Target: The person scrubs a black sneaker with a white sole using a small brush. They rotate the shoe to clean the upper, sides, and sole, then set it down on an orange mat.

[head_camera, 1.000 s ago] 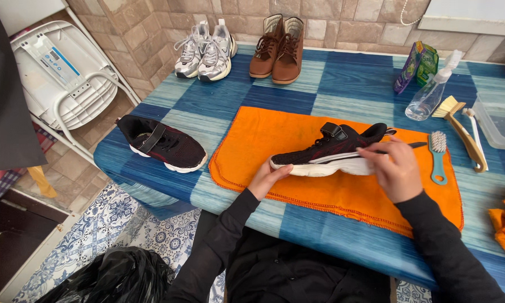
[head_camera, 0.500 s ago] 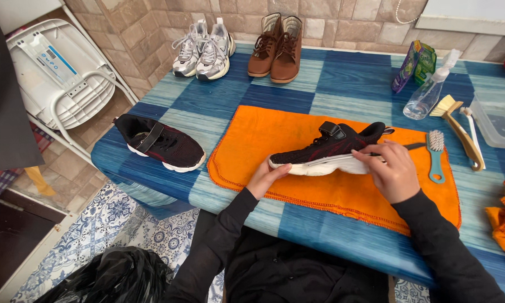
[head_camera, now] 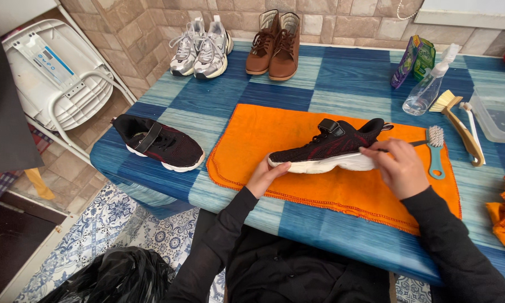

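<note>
1. Little has shifted since the earlier frame: both hands stay on the black-and-red sneaker (head_camera: 328, 147), which lies on the orange cloth (head_camera: 297, 185).
2. Head view: its long axis runs left-right. The left hand (head_camera: 265, 175) rests open-fingered against the toe; the right hand (head_camera: 401, 168) pinches the heel end, equally near.
3. Counted on the surface (head_camera: 342, 78): one matching black sneaker (head_camera: 160, 143), two grey trainers (head_camera: 202, 47), two brown boots (head_camera: 275, 45), three brushes.

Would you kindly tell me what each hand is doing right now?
Left hand: steadies the toe of the black mesh sneaker.
Right hand: grips its heel.
</note>
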